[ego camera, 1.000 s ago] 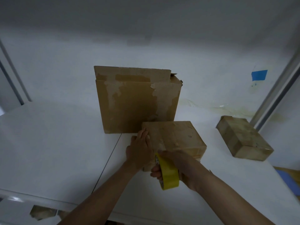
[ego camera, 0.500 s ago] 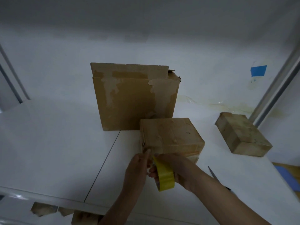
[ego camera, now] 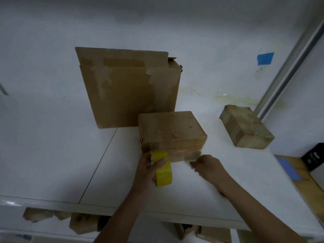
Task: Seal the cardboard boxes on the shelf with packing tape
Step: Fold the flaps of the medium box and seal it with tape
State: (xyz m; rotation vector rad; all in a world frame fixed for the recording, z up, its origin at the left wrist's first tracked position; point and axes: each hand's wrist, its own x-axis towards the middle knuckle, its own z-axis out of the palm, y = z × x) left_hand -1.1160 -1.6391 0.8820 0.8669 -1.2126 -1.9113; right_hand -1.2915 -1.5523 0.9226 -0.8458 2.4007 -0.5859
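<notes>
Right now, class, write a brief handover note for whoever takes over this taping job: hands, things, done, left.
Left hand grips the yellow tape roll at the front left corner of the middle box.
Right hand, blurred, is at that box's front face; grip unclear.
Large box stands behind, third box lies to the right.
No fresh strip can be made out; sealing all three remains.

Yellow tape roll upright at the front-left corner of the flat box (front seemingly taped); tall box behind.

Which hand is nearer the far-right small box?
Right. The right hand is in front and left of the small box; the left hand is farther left, holding the tape roll.
</notes>
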